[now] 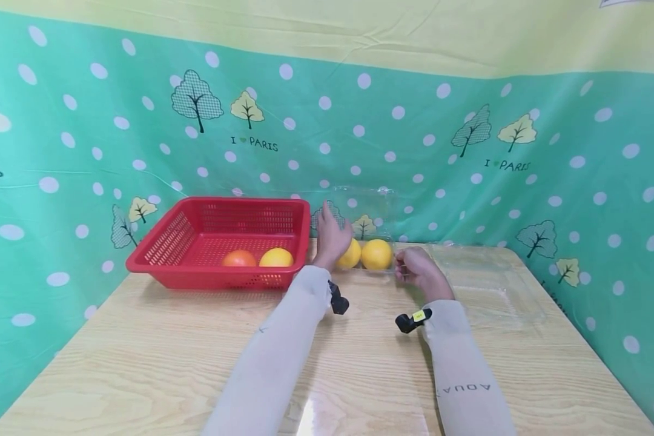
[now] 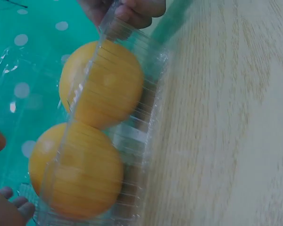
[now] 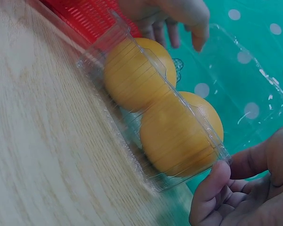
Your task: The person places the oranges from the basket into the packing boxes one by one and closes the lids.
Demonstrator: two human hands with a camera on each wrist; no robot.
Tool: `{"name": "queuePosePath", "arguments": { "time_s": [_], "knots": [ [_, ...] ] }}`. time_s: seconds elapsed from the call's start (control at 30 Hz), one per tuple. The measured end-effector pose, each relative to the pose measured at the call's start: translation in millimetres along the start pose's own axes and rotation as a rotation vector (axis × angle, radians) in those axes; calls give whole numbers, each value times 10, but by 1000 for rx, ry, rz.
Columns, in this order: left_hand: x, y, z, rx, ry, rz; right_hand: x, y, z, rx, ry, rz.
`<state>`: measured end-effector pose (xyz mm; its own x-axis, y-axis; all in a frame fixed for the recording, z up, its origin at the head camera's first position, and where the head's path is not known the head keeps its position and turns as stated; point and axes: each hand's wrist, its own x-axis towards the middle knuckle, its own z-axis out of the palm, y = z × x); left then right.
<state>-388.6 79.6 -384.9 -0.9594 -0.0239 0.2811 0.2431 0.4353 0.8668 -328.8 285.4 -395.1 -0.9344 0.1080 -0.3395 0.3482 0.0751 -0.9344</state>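
Observation:
Two yellow-orange fruits, likely oranges, sit side by side in a clear plastic clamshell box (image 3: 144,176). The right one (image 1: 377,254) shows fully in the head view, while my left hand partly covers the left one (image 1: 350,254). The box's transparent lid (image 1: 369,206) stands raised behind them, against the curtain. My right hand (image 1: 418,268) pinches the box's right end, thumb and fingers at its rim. At the opposite end, my left hand (image 1: 332,237) hovers with fingers extended, beside the left fruit and the lid, holding nothing.
A red plastic basket (image 1: 196,278) stands to the left, holding a reddish fruit (image 1: 240,258) and a yellow-orange one (image 1: 276,257). More clear plastic packaging (image 1: 485,284) lies on the table at right. A green dotted curtain (image 1: 414,121) closes off the back and sides.

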Motion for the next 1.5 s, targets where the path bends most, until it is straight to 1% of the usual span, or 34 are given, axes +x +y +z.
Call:
{"name": "queuePosePath", "arguments": {
  "time_s": [0.2,0.43,0.53,0.63,0.83,0.93,1.0,1.1,1.2,1.3,1.37,1.5],
  "knots": [
    [8,104,-27,-10,91,74,1,2,-3,8,0,5],
    [3,211,-92,-32,135,145,-1,-4,-7,13,-1,5],
    [-10,263,-130,-4,153,163,1,-7,-5,12,-1,2],
    [-30,317,-174,75,159,193,0,-13,-2,7,0,1],
    [-65,349,-269,286,129,257,3,-3,-7,0,0,2],
    [-86,335,-335,390,123,301,2,-1,-9,-1,2,7],
    [-100,332,-383,443,111,338,-1,-4,-11,-2,-1,6],
    [-133,329,-453,470,63,373,-2,0,-12,3,-4,2],
    [-175,323,-536,493,-1,388,-7,-1,-6,1,-11,-4],
    [-215,314,-616,536,-66,407,-11,3,-11,7,-18,-5],
    [-233,303,-661,570,-98,440,-8,8,-16,9,-22,-3],
    [-262,253,-727,639,-151,537,-4,11,-21,-7,-20,-3]
  ]
}}
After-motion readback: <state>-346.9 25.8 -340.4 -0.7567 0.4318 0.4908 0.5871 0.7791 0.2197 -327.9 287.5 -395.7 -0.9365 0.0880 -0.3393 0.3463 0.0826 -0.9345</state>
